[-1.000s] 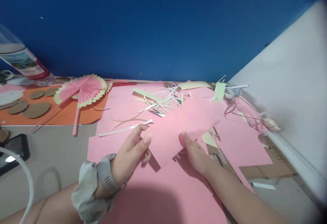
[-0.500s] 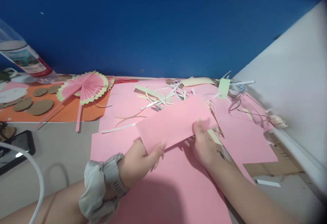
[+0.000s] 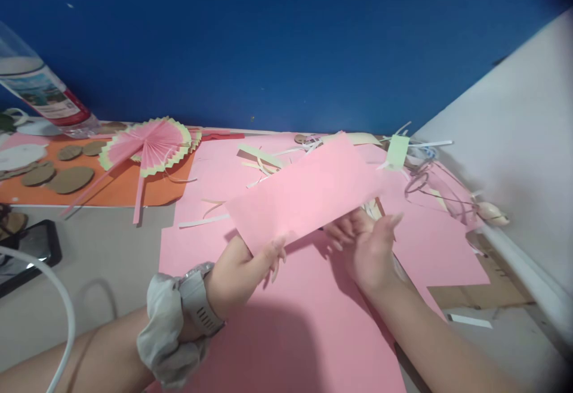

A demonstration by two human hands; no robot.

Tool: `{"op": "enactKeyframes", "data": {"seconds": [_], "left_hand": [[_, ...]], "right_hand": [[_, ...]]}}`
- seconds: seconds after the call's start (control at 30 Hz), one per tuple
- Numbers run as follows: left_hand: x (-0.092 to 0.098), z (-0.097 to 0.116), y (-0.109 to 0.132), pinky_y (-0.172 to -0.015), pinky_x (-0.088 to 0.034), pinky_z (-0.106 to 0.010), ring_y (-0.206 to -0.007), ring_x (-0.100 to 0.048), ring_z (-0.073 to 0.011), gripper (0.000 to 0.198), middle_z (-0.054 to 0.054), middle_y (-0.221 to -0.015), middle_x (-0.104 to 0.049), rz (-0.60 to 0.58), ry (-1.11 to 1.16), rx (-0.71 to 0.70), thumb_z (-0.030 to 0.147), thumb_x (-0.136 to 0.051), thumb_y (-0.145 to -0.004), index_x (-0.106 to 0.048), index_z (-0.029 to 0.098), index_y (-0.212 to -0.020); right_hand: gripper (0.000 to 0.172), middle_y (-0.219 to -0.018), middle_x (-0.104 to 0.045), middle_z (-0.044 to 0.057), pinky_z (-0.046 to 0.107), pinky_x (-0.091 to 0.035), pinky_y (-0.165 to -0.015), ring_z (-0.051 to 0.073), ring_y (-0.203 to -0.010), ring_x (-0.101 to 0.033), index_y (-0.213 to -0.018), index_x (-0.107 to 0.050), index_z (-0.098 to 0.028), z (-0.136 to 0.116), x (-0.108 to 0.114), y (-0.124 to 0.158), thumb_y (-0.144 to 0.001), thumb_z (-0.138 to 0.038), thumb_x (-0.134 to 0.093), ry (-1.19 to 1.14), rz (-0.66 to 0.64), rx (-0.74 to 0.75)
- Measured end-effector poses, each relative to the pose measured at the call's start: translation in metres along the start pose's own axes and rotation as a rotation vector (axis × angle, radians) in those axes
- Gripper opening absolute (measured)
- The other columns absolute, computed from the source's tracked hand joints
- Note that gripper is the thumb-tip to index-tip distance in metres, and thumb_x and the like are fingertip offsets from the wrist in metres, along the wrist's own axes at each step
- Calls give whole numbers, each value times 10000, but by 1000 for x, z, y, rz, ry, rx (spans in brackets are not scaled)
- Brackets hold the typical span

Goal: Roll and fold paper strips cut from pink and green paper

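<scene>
One held pink sheet (image 3: pixel 304 193), left fingers (image 3: pixel 274 266) (partly hidden) beneath, bottle (image 3: pixel 47 94) cropped.

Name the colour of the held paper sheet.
The held sheet is pink, clearest in the head view.

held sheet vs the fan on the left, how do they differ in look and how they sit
The sheet is smooth and unpleated, while the fan is folded into many pleats.
The sheet is plain pink; the fan is pink with a yellow-green rim.
The sheet is held up in the left hand; the fan lies over orange paper.
Both are mainly pink.
</scene>
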State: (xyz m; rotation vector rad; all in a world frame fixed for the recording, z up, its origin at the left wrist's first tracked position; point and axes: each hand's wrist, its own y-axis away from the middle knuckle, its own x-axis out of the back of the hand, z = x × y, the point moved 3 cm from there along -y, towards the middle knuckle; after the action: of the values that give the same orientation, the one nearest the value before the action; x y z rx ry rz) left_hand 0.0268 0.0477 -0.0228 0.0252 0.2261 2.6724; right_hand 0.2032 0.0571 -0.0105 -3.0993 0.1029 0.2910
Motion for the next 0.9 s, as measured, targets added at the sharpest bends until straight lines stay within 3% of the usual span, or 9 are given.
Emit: {"op": "enactKeyframes", "data": {"seconds": [0.1, 0.17, 0.23, 0.33, 0.4, 0.47, 0.6, 0.77, 0.9], "left_hand": [[-4, 0, 3, -448, -412, -221, -405, -483, -89, 412, 40, -456, -461, -91, -1, -18, 468, -453, -875, -507, 168, -596], [-7, -1, 5, -436, -406, -210, -405, -483, -86, 378, 40, -460, -473, -142, -9, -25, 456, -484, -865, -527, 164, -628], [-7, -1, 5, -444, -408, -205, -413, -483, -84, 361, 40, -467, -478, -139, -25, -27, 444, -487, -869, -529, 164, -646], [-5, -2, 3, -450, -410, -210, -409, -477, -85, 354, 39, -464, -480, -85, -59, -12, 441, -480, -873, -530, 165, -656], [-3, -2, 2, -450, -412, -218, -401, -472, -89, 363, 39, -455, -476, -59, -75, 3, 448, -471, -874, -535, 166, -655], [-2, -2, 1, -461, -419, -226, -407, -479, -94, 373, 34, -454, -479, -44, -86, 16, 452, -460, -876, -537, 167, -649], [-2, -2, 1, -472, -421, -231, -410, -477, -99, 390, 35, -436, -472, -42, -92, 23, 469, -452, -876, -531, 174, -634], [-4, -2, 4, -452, -401, -225, -394, -461, -93, 403, 39, -429, -456, -50, -72, 15, 464, -442, -886, -533, 168, -628], [-2, 0, 3, -475, -423, -236, -434, -494, -103, 458, 15, -462, -489, 18, -33, -6, 472, -374, -913, -525, 161, -612]], "right_hand": [[474, -508, -360, -40, 248, -407, -506, 121, -498, -401, -546, -414, -214, 2, -14, 15, -802, -607, -484, 238, -354, -78], [398, -562, -466, -11, 287, -454, -691, 154, -642, -513, -564, -499, -204, 2, -19, 22, -864, -465, -485, 349, -480, -99], [408, -583, -498, -2, 302, -445, -756, 161, -691, -534, -574, -528, -202, 1, -21, 23, -913, -400, -417, 392, -508, -117], [423, -513, -390, -31, 260, -419, -564, 125, -531, -434, -546, -459, -202, 5, -14, 17, -902, -430, -436, 293, -329, -159], [442, -498, -274, -60, 222, -318, -432, 93, -452, -311, -535, -372, -206, 8, -8, 10, -879, -466, -468, 146, -158, -160], [461, -508, -211, -75, 201, -242, -387, 77, -433, -239, -534, -307, -206, 8, -3, 4, -866, -464, -496, 15, -4, -105], [447, -494, -234, -81, 176, -229, -376, 66, -424, -220, -537, -291, -193, 2, 1, -1, -853, -400, -532, -101, 226, 25], [384, -499, -269, -83, 167, -223, -372, 66, -417, -219, -575, -322, -191, -4, 0, -1, -871, -359, -501, -143, 375, 36], [396, -470, -319, -73, 189, -245, -388, 69, -409, -265, -561, -361, -188, -4, 2, -2, -909, -360, -442, -44, 338, 96]]}}
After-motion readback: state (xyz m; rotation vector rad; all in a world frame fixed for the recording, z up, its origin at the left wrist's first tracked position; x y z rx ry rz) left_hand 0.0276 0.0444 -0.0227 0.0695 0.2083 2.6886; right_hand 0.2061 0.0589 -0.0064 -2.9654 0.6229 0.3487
